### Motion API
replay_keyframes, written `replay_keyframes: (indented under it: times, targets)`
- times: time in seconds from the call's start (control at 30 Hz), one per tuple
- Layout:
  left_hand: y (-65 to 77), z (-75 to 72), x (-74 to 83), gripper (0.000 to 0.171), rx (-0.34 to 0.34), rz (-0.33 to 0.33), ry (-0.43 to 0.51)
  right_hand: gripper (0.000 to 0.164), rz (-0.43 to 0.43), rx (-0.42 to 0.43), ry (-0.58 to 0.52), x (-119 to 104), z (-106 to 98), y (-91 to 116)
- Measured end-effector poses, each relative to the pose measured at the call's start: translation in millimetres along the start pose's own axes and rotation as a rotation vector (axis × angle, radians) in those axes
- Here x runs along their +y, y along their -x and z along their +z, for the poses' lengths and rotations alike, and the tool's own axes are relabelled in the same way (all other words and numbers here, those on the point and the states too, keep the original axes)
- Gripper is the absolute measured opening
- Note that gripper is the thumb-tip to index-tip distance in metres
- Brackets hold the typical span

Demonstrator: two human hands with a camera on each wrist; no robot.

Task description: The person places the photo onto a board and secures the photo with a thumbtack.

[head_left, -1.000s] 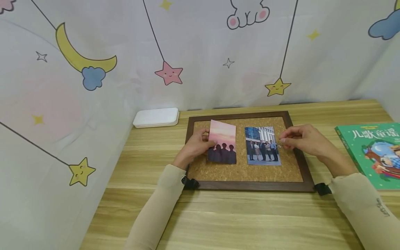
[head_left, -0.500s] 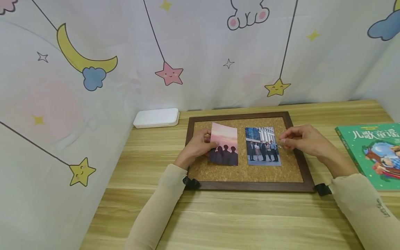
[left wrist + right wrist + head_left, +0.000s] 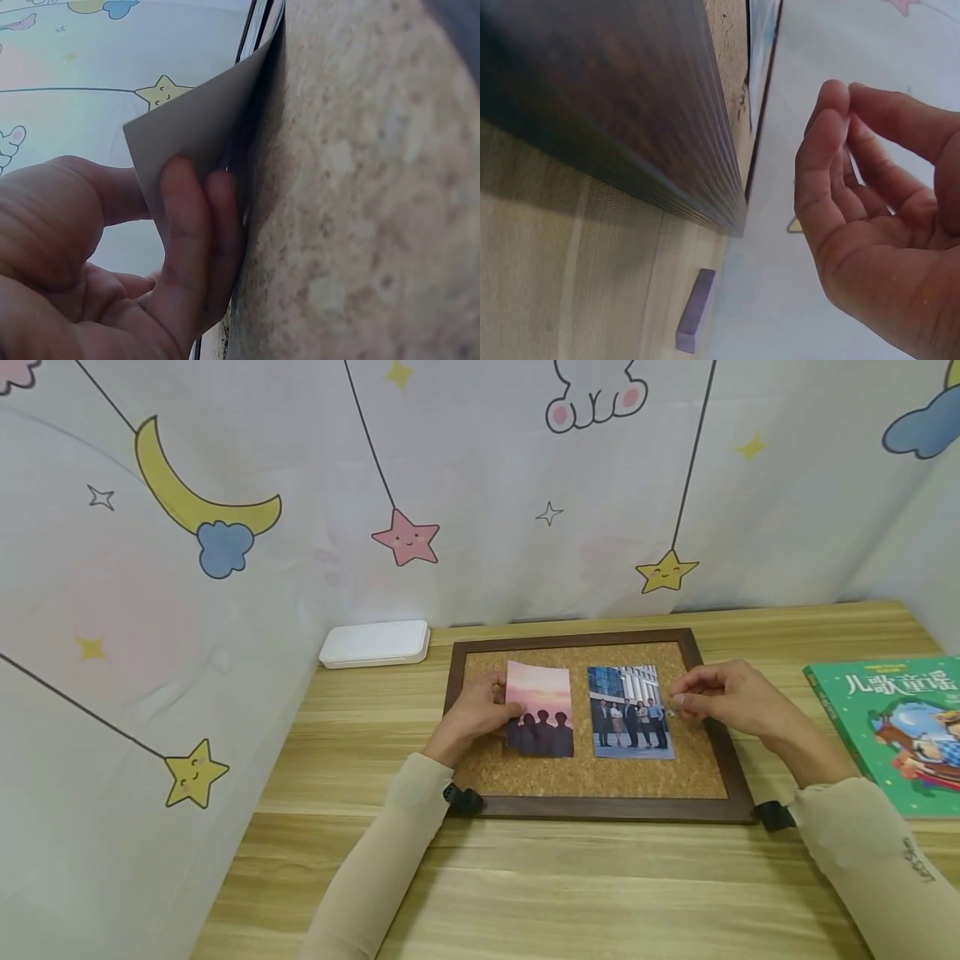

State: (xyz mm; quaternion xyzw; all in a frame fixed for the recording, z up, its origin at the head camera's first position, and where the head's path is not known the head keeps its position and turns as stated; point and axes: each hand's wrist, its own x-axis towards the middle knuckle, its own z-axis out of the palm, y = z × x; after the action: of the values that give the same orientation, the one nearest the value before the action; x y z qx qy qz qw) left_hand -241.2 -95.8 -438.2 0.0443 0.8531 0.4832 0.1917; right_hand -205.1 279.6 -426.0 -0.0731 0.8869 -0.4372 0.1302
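In the head view, my left hand [image 3: 477, 710] holds a photo print [image 3: 542, 727] of silhouetted people under a pink sky by its left edge. The thumb lies on its front; in the left wrist view, fingers [image 3: 187, 217] press its plain back, and that side stands tilted off the cork. A second photo [image 3: 632, 714], a group before tall buildings, lies flat on the corkboard [image 3: 592, 781]. My right hand [image 3: 731, 693], above the board's right side, pinches a tiny clear pin [image 3: 671, 713], mostly hidden by the fingertips.
The board has a dark wooden frame [image 3: 600, 807] and lies on a wood-grain table [image 3: 585, 885]. A white case [image 3: 375, 642] sits at the back left, a green children's book [image 3: 900, 735] at the right. A patterned curtain [image 3: 480, 460] hangs behind.
My left hand has moved slightly right and lowered the pink-sky photo, which now sits straighter on the board. The right hand stays in about the same place.
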Motion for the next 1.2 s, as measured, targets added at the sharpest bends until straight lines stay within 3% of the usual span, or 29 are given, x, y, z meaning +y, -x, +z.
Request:
replay_keyframes:
  times: [0.83,1.2]
  targets:
    - [-2.0,0.4,2.0,0.035,0.044,0.007,-0.112,0.021,0.005,0.004,0.011,-3.1,-2.0,1.5]
    - [-2.2,3.6,4.8,0.033,0.083,-0.022,-0.276,0.021,0.005,0.003,0.003,-2.1,-1.2,1.6]
